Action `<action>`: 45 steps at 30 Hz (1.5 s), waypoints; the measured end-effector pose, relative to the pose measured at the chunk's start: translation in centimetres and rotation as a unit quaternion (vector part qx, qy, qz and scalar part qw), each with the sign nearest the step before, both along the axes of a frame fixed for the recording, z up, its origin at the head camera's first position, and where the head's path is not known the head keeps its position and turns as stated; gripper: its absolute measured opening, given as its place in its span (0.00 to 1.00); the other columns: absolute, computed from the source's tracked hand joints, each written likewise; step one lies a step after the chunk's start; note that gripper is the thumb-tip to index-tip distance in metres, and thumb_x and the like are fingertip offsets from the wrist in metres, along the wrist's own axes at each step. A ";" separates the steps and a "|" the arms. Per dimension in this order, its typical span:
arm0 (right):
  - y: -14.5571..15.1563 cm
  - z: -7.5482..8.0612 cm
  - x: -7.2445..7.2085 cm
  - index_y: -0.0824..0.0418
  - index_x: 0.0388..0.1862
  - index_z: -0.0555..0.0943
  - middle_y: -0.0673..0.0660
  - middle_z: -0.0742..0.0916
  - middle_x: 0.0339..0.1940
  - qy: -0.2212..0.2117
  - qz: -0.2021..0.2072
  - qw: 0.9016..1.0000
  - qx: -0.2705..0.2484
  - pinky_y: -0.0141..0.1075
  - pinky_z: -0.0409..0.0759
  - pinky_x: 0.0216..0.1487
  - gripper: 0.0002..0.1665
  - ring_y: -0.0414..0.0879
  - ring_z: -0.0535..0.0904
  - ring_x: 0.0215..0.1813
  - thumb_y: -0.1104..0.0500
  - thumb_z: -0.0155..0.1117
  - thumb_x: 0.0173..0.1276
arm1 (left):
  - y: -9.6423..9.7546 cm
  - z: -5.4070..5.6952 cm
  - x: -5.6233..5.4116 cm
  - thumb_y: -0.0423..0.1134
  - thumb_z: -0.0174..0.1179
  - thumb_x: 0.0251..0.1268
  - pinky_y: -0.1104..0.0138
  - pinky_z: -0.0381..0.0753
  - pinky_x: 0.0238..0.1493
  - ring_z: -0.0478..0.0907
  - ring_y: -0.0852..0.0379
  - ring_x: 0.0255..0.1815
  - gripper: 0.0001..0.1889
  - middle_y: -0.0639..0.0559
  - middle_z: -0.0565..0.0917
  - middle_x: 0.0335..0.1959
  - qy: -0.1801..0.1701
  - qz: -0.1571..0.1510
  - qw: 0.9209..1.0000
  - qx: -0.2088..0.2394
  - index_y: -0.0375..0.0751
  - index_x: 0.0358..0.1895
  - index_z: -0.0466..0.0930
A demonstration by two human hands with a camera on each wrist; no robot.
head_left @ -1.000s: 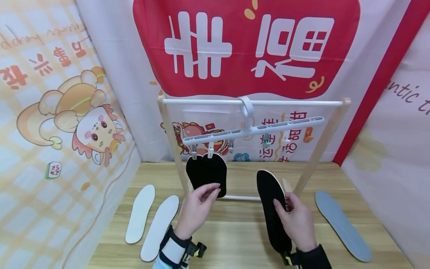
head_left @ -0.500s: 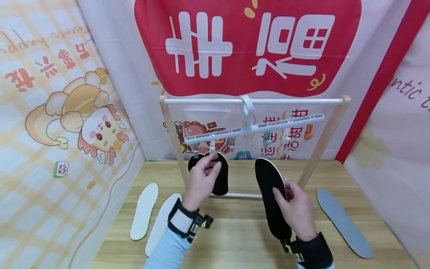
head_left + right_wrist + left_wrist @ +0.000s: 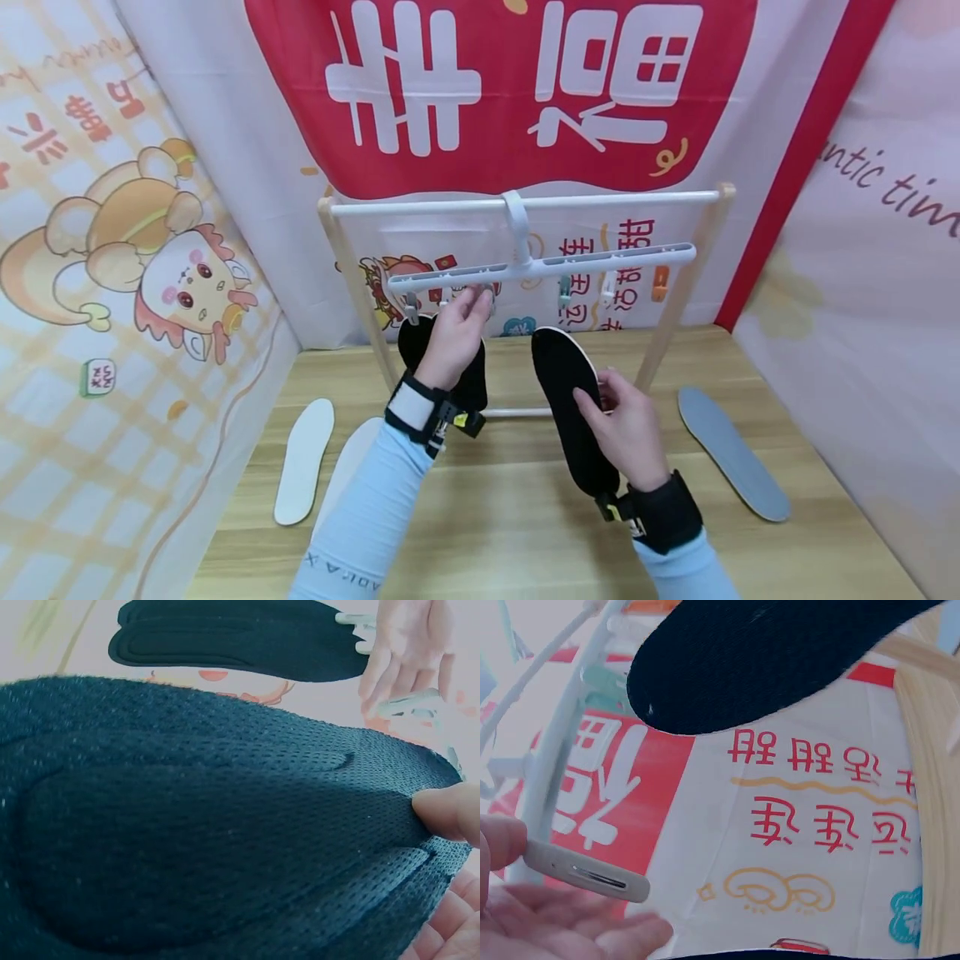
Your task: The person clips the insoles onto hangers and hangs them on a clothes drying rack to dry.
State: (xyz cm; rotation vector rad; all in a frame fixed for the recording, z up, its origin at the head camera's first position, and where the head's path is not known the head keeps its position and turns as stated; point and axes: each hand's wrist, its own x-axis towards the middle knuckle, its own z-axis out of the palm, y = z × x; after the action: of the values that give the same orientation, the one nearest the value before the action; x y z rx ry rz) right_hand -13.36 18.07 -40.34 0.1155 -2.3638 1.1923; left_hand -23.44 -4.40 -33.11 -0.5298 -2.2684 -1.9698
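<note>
My right hand point(image 3: 628, 429) holds a black insole point(image 3: 561, 392) upright, thumb on its front and fingers behind; the right wrist view shows its mesh surface and moulded outline. A white hanger point(image 3: 592, 262) with clips hangs from the rack's top bar. My left hand point(image 3: 452, 343) is up at the hanger's left half, its thumb at the upper end of a pale clip point(image 3: 592, 877) and its fingers behind that clip. Two black insoles point(image 3: 247, 641) hang overlapping from clips at the hanger's left end, partly hidden by my left hand and wrist in the head view.
The rack has wooden legs point(image 3: 671, 308) and a white lower bar point(image 3: 517, 412). Two white insoles point(image 3: 303, 462) lie on the wooden table point(image 3: 517, 525) at the left, one partly under my left sleeve. A grey insole point(image 3: 731, 454) lies at the right. Printed cloths surround the table.
My left hand has risen from beside the hanging insoles to a clip under the hanger. My right hand still holds the black insole, now raised beside the hanging insoles. The head view has shifted.
</note>
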 end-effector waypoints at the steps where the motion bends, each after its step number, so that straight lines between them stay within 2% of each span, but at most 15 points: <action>1: -0.1 0.0 -0.2 0.63 0.43 0.82 0.56 0.87 0.33 -0.003 0.004 1.000 -0.002 0.40 0.83 0.35 0.11 0.45 0.82 0.33 0.60 0.72 0.65 | 0.0 -0.1 -0.4 0.46 0.48 0.80 0.63 0.69 0.67 0.70 0.57 0.68 0.24 0.47 0.74 0.68 -0.002 -0.008 1.000 0.005 0.41 0.72 0.67; 3: -0.4 0.1 -0.5 0.63 0.44 0.82 0.56 0.87 0.34 -0.004 0.009 1.000 -0.003 0.40 0.83 0.35 0.12 0.45 0.82 0.33 0.60 0.72 0.65 | -0.1 -0.2 -0.9 0.47 0.48 0.79 0.60 0.70 0.66 0.72 0.56 0.65 0.22 0.46 0.79 0.62 0.002 -0.020 1.000 0.013 0.41 0.68 0.72; 6: -0.8 0.1 -0.9 0.63 0.44 0.82 0.57 0.86 0.35 -0.005 0.016 1.000 -0.003 0.42 0.82 0.36 0.12 0.46 0.82 0.34 0.59 0.72 0.65 | -0.2 -0.4 -1.2 0.48 0.50 0.78 0.56 0.72 0.63 0.76 0.53 0.60 0.21 0.43 0.83 0.54 0.005 -0.036 0.999 0.022 0.39 0.64 0.76; 10: -1.0 0.0 -1.2 0.65 0.43 0.83 0.58 0.85 0.36 -0.005 0.019 1.000 -0.005 0.42 0.81 0.38 0.12 0.49 0.82 0.36 0.60 0.73 0.64 | 0.1 -0.5 -1.0 0.50 0.51 0.77 0.53 0.72 0.63 0.77 0.49 0.57 0.21 0.39 0.82 0.52 -0.006 -0.049 0.998 0.035 0.38 0.60 0.78; 13: -1.2 0.0 -1.4 0.66 0.42 0.83 0.58 0.85 0.35 -0.006 0.025 1.000 -0.011 0.41 0.80 0.37 0.12 0.49 0.81 0.36 0.60 0.73 0.64 | 0.6 -0.3 -0.7 0.52 0.51 0.76 0.54 0.73 0.62 0.79 0.46 0.56 0.22 0.37 0.83 0.52 -0.019 -0.052 0.997 0.052 0.37 0.57 0.78; 20: -1.6 -0.2 -1.6 0.63 0.41 0.83 0.55 0.87 0.32 -0.009 0.043 0.999 -0.021 0.36 0.80 0.35 0.10 0.44 0.80 0.32 0.59 0.71 0.66 | 1.2 -0.2 -0.2 0.52 0.52 0.75 0.61 0.76 0.60 0.82 0.43 0.53 0.23 0.39 0.85 0.46 -0.050 -0.036 0.990 0.126 0.34 0.53 0.80; 26: -1.8 -0.4 -1.7 0.63 0.40 0.83 0.55 0.87 0.31 -0.003 0.048 0.999 -0.025 0.35 0.79 0.32 0.08 0.44 0.80 0.30 0.61 0.71 0.66 | 1.5 -0.1 0.0 0.49 0.55 0.73 0.62 0.79 0.57 0.84 0.44 0.48 0.22 0.39 0.85 0.44 -0.055 -0.033 0.986 0.155 0.31 0.50 0.81; 30: -1.9 -0.5 -1.7 0.63 0.40 0.83 0.55 0.87 0.30 -0.009 0.047 0.998 -0.028 0.35 0.79 0.32 0.08 0.44 0.80 0.30 0.61 0.71 0.66 | 1.6 0.2 0.2 0.48 0.57 0.72 0.62 0.79 0.56 0.85 0.46 0.46 0.24 0.38 0.85 0.44 -0.067 -0.029 0.981 0.180 0.25 0.52 0.80; 36: -1.9 -0.5 -1.5 0.64 0.43 0.82 0.56 0.87 0.32 -0.022 0.047 0.998 -0.027 0.36 0.80 0.35 0.11 0.45 0.81 0.32 0.59 0.70 0.67 | 1.9 0.4 0.2 0.50 0.58 0.71 0.64 0.79 0.55 0.86 0.50 0.44 0.25 0.41 0.88 0.41 -0.059 -0.002 0.984 0.166 0.26 0.51 0.82; 45: -1.9 -0.4 -1.1 0.65 0.43 0.82 0.57 0.86 0.31 -0.013 0.047 0.998 -0.033 0.34 0.80 0.33 0.11 0.45 0.80 0.31 0.61 0.71 0.66 | 2.6 0.4 0.3 0.47 0.59 0.70 0.60 0.81 0.54 0.87 0.49 0.41 0.23 0.40 0.88 0.38 -0.033 -0.006 0.981 0.192 0.24 0.48 0.83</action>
State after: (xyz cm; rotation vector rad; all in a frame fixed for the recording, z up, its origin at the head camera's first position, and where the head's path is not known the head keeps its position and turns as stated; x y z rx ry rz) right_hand -14.51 16.15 -40.77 0.1920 -2.3616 1.3226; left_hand -23.10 -1.76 -32.74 -0.4401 -1.8425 -2.3796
